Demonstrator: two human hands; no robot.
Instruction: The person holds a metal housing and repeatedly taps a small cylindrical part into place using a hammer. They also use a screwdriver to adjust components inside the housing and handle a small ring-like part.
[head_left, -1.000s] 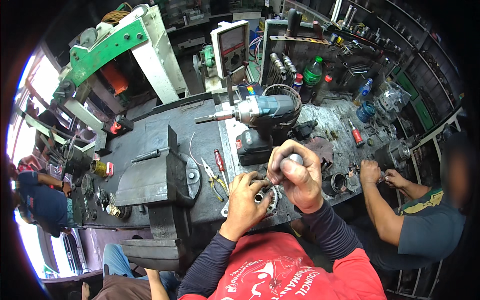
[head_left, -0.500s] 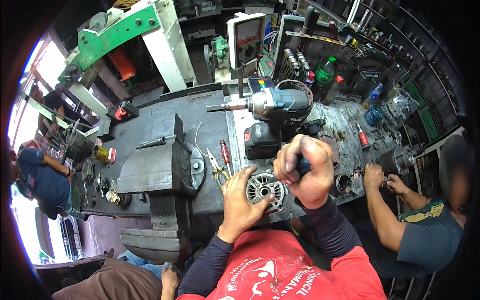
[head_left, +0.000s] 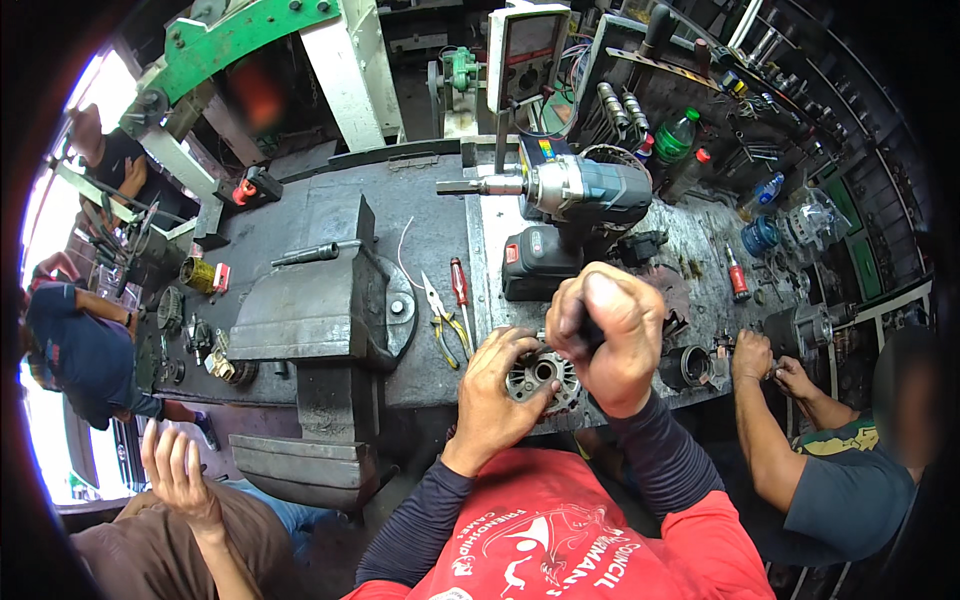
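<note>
The fingers (head_left: 512, 343) of the left hand (head_left: 492, 395) are bent and parted from the thumb, keeping hold of the left side of a round metal housing (head_left: 562, 376). That piece sits at the near edge of the tabletop (head_left: 430, 195), its central hole facing up. The right hand (head_left: 612, 345) is curled into a fist raised over the housing's right side; there's something dark in its hollow, but from here I can't tell what.

Left of the left hand lie pliers (head_left: 444, 325) with yellow and black handles and, beside them, a red-handled screwdriver (head_left: 459, 282). Farther left stands a big dark vise (head_left: 300, 310). On the far side of the hands, a cordless power tool (head_left: 590, 190) stands on its battery, nose pointing left. At the right, a co-worker (head_left: 845, 490) has both hands down at the tabletop's near edge.
</note>
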